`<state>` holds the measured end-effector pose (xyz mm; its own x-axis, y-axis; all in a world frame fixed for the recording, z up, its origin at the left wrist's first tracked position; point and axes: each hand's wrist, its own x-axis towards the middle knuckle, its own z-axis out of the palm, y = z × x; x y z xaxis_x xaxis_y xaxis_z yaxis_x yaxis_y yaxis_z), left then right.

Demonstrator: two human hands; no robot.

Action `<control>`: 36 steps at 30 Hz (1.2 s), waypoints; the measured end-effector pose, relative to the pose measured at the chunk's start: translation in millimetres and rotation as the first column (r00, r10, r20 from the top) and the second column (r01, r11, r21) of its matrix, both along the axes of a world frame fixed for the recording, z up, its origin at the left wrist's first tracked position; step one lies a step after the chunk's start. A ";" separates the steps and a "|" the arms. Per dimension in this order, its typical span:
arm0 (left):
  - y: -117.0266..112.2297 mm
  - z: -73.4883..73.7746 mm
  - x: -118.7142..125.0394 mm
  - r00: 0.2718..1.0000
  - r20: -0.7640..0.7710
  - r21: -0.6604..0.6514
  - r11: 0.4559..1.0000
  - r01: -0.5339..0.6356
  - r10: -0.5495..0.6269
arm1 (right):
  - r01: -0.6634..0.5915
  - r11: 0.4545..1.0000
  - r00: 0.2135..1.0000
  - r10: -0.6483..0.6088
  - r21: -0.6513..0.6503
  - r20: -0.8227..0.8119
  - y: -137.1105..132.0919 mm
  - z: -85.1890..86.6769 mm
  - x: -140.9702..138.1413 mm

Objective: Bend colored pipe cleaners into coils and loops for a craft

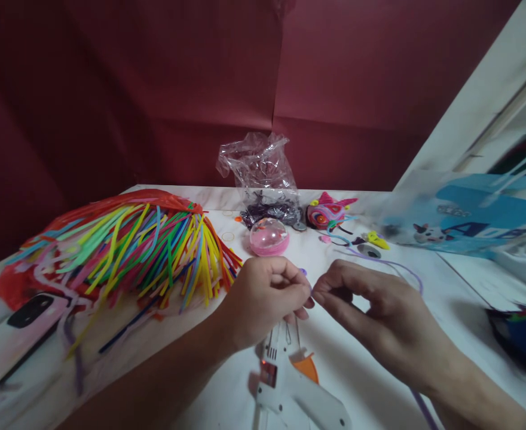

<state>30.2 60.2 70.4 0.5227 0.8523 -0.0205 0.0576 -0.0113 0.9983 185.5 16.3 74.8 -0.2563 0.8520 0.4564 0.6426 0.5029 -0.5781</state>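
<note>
A: What do we log first, at the left of the frame?

B: We log a pink phone [3,352] at the lower left edge. Above and right of it, we see a bundle of multicoloured fuzzy stems [155,251], partly under a red plastic wrapper [128,200].

A: What do we note at centre?

B: A clear bag [263,161] stands at upper centre, behind a pink-based clear ball [269,240]. Just below the ball we find the left hand [265,295], fingers curled, thumb and forefinger pinched. Below it, a white glue gun [285,376] lies at lower centre, orange trigger to the right.

A: Where is the workpiece?

B: The small purple piece [303,272] is at centre, at the facing fingertips: right of the left hand, left of the right hand [375,307]. The right thumb and forefinger also close in a pinch. We read both hands as gripping the piece, about equally near; the tips hide the exact contact and its long axis.

A: What lies further right?

B: A purple stem [409,270] curves behind the right hand. We cannot tell whether it joins the piece. A blue-and-white bag [491,209] stands at the right edge.
</note>
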 end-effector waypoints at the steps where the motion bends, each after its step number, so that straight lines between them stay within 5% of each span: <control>1: -0.2 -0.2 -0.5 0.999 -0.035 0.036 0.999 0.005 -0.004 | -0.008 1.000 1.000 0.008 -0.004 0.018 -0.3 0.0 -0.3; 6: 0.6 -2.0 -7.0 0.984 -0.166 0.154 0.984 0.091 -0.065 | -0.038 0.999 0.995 0.040 -0.023 0.094 -1.5 -1.0 -1.5; 21: 3.1 -0.3 -13.3 0.965 -0.229 0.078 0.986 0.147 -0.126 | -0.054 0.998 0.993 0.056 -0.027 0.105 -3.4 -2.2 -2.6; 28: 5.7 11.4 -15.9 0.954 -0.189 -0.083 0.972 0.219 -0.231 | -0.118 0.993 0.990 0.117 0.013 0.075 -3.6 -1.0 -1.7; 36: 13.2 6.5 -17.5 0.891 -0.040 -0.278 0.862 0.424 -0.452 | -0.256 0.966 0.959 0.258 -0.031 0.114 -9.8 3.2 3.8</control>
<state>12.7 73.4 77.0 0.8242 0.4934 -0.2780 0.2068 0.1948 0.9588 189.3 6.5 78.0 -0.5177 0.7576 0.3975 0.5560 0.6511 -0.5167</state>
